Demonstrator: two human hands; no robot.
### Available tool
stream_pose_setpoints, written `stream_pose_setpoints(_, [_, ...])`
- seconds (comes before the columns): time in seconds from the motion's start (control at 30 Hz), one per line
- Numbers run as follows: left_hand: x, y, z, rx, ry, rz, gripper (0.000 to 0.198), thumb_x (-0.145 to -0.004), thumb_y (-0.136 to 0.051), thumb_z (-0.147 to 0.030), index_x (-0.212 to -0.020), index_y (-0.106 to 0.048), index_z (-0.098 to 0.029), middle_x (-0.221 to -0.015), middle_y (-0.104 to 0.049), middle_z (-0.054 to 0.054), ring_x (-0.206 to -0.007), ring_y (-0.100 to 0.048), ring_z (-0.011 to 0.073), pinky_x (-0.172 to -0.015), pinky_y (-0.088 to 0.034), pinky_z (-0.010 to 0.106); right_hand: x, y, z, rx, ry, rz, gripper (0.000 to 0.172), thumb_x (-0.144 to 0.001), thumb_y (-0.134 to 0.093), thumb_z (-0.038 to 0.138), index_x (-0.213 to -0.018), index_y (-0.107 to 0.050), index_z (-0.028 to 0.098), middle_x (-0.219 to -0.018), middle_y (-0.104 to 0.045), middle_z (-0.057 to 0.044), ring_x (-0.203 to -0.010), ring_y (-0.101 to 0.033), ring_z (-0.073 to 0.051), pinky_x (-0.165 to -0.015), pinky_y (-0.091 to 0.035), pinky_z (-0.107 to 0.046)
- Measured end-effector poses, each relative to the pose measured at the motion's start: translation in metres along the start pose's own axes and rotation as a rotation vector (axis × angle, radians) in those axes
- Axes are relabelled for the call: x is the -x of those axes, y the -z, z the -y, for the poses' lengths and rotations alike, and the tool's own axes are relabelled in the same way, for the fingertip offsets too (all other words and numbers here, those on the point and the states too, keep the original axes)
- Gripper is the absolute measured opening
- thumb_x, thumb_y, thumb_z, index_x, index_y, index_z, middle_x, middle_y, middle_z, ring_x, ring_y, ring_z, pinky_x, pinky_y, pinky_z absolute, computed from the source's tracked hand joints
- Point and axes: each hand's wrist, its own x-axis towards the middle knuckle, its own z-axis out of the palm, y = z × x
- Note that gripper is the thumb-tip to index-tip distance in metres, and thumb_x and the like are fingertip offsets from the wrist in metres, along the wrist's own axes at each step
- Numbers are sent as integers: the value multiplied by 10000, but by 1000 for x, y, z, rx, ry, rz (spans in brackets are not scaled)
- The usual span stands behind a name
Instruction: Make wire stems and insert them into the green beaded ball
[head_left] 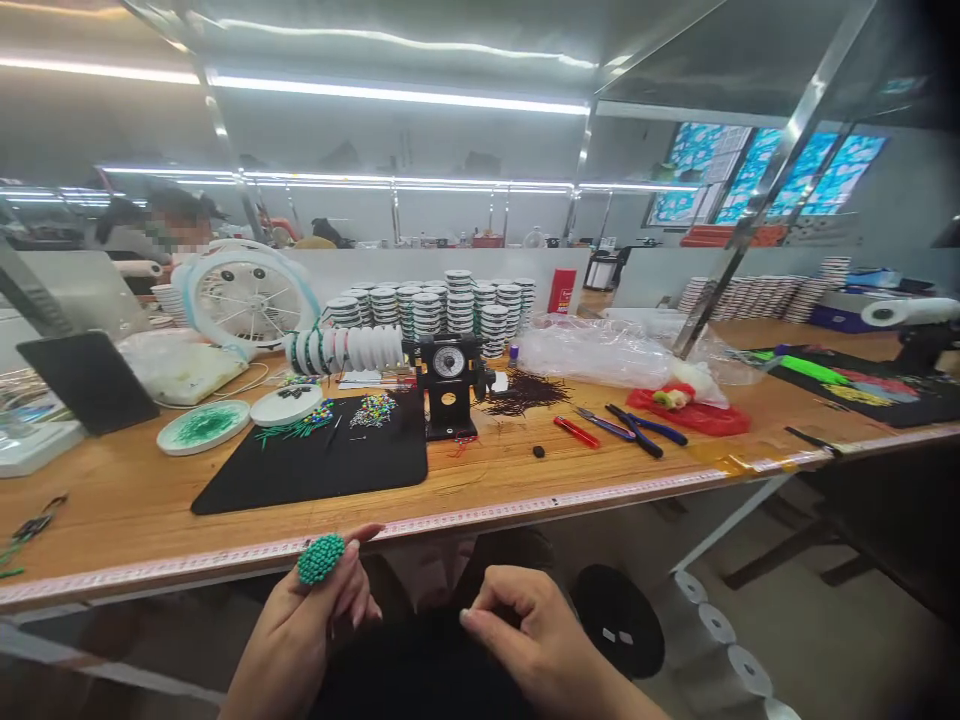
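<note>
My left hand (311, 620) is below the table's front edge, fingers closed around a green beaded ball (321, 558) that sits between thumb and fingertips. My right hand (529, 625) is beside it over my lap, fingers curled with thumb and forefinger pinched together; what they hold is too small to make out. Both hands are in front of the wooden workbench (480, 490), which has a measuring tape along its front edge.
On the bench: a black mat (315, 465) with coloured beads, two white dishes (204, 425), a black gauge device (448, 385), stacked wire spools (435, 305), pliers and cutters (622, 428), a small fan (247, 295), plastic bags. Another person sits far left behind a partition.
</note>
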Motion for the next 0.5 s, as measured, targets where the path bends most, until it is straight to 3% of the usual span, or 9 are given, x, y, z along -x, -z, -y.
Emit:
stream_pose_setpoints(0.13, [6, 14, 3, 120, 61, -9, 378, -713, -689, -326, -1060, -638, -187, -733, -576, 17, -694, -552, 160, -704, -505, 287, 0, -1, -6, -175, -109, -20, 230, -793, -550, 259, -605, -509, 132, -570, -491, 21, -564, -439, -71, -529, -331, -171])
stream_pose_setpoints(0.27, [10, 12, 6, -40, 61, 148, 265, -720, -671, -364, -916, -705, -189, -1013, -613, 64, -980, -551, 252, -894, -451, 336, 1, -4, -6, -312, -171, -10, 242, -796, -557, 311, -631, -503, 142, -535, -470, 31, -463, -398, -55, -440, -292, -170])
stream_pose_setpoints(0.4, [13, -1, 5, -367, -44, 339, 307, -790, -556, -445, -839, -712, -185, -823, -650, 64, -844, -589, 229, -838, -461, 291, 3, -5, -1, -382, -170, -6, 254, -781, -582, 326, -628, -509, 137, -531, -482, 30, -431, -394, -45, -415, -288, -163])
stream_pose_setpoints(0.5, [12, -12, 8, -375, -1, 362, 357, -772, -549, -502, -820, -720, -192, -699, -661, 63, -739, -615, 228, -775, -484, 302, 4, -8, -2, -392, -161, -29, 255, -768, -595, 339, -637, -529, 130, -533, -493, 27, -427, -401, -42, -405, -291, -157])
